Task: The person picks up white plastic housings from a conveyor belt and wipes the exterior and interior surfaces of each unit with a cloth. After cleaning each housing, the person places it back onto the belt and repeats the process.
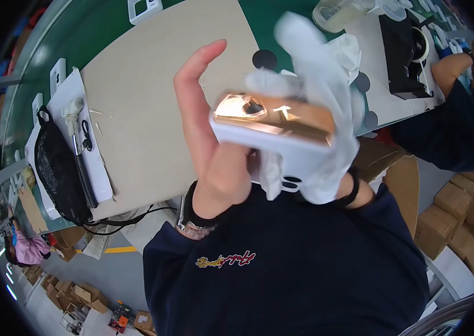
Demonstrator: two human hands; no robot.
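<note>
My right hand (329, 117), in a white glove, grips a white block-shaped device (259, 137) with a shiny copper-coloured mirror face. One gloved finger lies along its upper edge, and another stretches upward, blurred by motion. My bare left hand (214, 162) is at the device's left end, one finger stretched up and curved, apart from it. Its other fingers are mostly hidden behind the device. Below the device a white piece with dark oval openings (291, 183) shows beside the glove; whether it is a separate part I cannot tell.
On the table (136, 112) at left lie a black mesh pouch (57, 168), a black-handled tool (83, 173) and a short black cable (87, 136). A black tape dispenser (405, 61) and a clear tub (335, 15) stand far right. Another person's arm (449, 75) reaches in there. Cardboard boxes (438, 227) stack behind.
</note>
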